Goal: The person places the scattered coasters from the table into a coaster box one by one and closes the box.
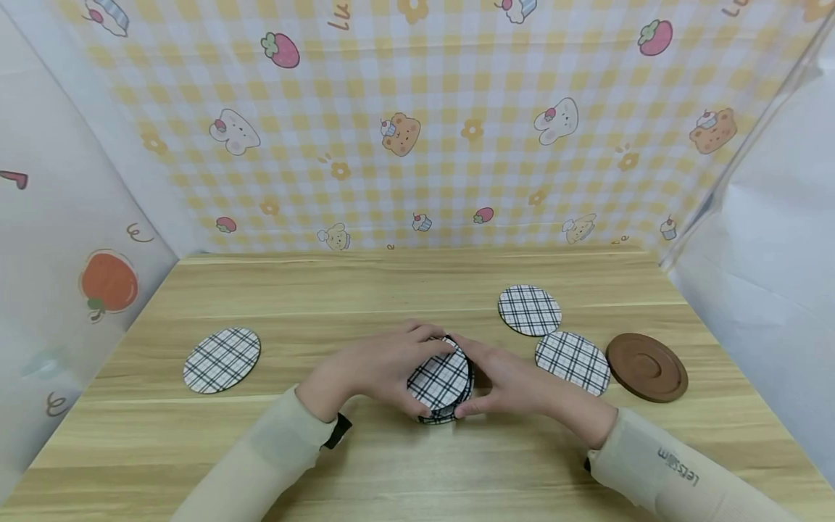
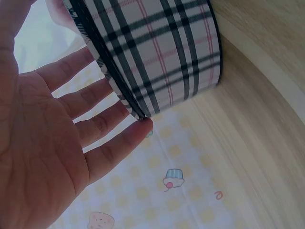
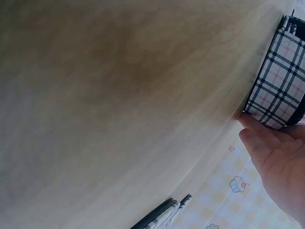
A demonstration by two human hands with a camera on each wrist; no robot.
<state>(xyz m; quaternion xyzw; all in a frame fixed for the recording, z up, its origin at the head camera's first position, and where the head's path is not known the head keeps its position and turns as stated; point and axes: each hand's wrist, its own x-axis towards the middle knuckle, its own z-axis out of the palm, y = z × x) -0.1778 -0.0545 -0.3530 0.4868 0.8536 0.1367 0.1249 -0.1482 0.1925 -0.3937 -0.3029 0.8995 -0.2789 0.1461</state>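
Note:
Between the two hands, near the middle of the table, stands a round coaster holder (image 2: 157, 52) with plaid sides and black edging. A plaid coaster (image 1: 440, 380) lies over its top, a little off-centre, so a dark gap shows at the near side. My left hand (image 1: 391, 366) grips this coaster across its edge, thumb at the near side and fingers at the far side. From the right, my right hand (image 1: 505, 377) holds the holder's side, with its thumb (image 1: 472, 406) in front and its fingers behind. The inside of the holder is hidden.
One loose plaid coaster (image 1: 222, 360) lies at the left. Two more, a far coaster (image 1: 530, 310) and a nearer coaster (image 1: 574, 362), lie at the right beside a brown round coaster (image 1: 647, 367). A checked cloth (image 1: 443, 174) hangs behind the wooden table (image 1: 365, 478).

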